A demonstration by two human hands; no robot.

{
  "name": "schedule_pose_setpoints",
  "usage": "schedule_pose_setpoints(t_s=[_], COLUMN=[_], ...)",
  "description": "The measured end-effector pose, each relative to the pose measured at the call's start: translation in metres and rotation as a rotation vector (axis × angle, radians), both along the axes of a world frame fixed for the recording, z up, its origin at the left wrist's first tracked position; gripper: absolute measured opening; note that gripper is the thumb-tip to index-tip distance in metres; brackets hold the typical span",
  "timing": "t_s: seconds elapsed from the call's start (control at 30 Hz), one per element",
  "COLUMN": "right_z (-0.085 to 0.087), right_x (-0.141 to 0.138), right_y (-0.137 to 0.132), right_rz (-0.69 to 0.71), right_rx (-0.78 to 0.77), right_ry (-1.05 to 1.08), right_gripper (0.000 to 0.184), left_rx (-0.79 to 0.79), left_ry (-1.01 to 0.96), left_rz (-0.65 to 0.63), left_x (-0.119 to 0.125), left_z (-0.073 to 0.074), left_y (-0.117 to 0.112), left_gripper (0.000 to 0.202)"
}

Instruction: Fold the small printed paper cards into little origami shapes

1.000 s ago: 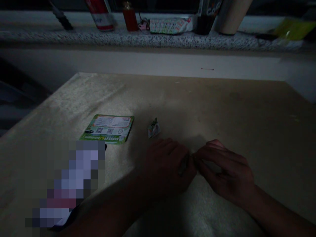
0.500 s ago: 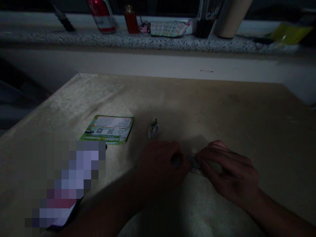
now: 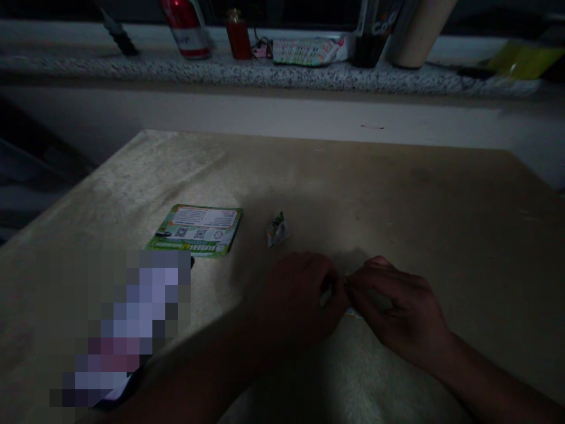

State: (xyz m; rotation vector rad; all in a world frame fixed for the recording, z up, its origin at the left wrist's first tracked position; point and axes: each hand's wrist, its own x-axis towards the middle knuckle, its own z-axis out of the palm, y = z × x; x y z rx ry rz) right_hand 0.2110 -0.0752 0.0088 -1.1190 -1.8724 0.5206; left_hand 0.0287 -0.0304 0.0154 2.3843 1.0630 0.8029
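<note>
My left hand (image 3: 300,294) and my right hand (image 3: 397,306) meet fingertip to fingertip low on a beige table (image 3: 397,194). Both are closed in a pinch on a small strip of paper (image 3: 351,311), of which only a pale edge shows under the fingers. A small folded paper piece (image 3: 277,229) stands on the table just beyond my left hand. A green printed card (image 3: 196,229) lies flat further left. The light is dim.
A blurred-out flat object (image 3: 119,330) lies at the table's near left. Behind the table a speckled ledge (image 3: 265,70) carries a red can (image 3: 185,26), a red lighter (image 3: 238,35), a printed packet (image 3: 309,50), a dark cup (image 3: 375,35) and a pale cylinder (image 3: 415,32).
My hands drew slightly apart, showing a strip of paper between them, then came back together with the fingertips touching. Nothing else on the table has moved.
</note>
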Motion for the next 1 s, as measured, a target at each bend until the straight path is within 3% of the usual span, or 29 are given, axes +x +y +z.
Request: schedule_pose_setpoints(t_s=[0.3,0.53,0.77,0.83,1.0], right_z=[-0.001,0.004,-0.014,-0.020,-0.023], right_x=[0.003,0.011,0.014,0.015,0.017], right_y=[0.000,0.004,0.013,0.015,0.018], right_rz=[-0.029,-0.228,-0.170,-0.156,-0.117], right_rx=[-0.044,-0.182,-0.297,-0.285,-0.214], right_ry=[0.032,0.050,0.035,-0.039,-0.141], right_gripper=[0.018,0.008,0.008,0.006,0.006], left_rx=[-0.146,-0.357,-0.463,-0.491,-0.419], left_ry=[-0.028,0.079,0.117,0.113,0.207], left_rz=[0.034,0.047,0.049,0.031,0.012], left_x=[-0.001,-0.007,-0.010,-0.011,-0.012], left_z=[-0.001,-0.005,-0.009,-0.009,-0.008], left_y=[0.001,0.008,0.014,0.014,0.012], left_gripper=[0.011,0.013,0.007,0.004,0.017])
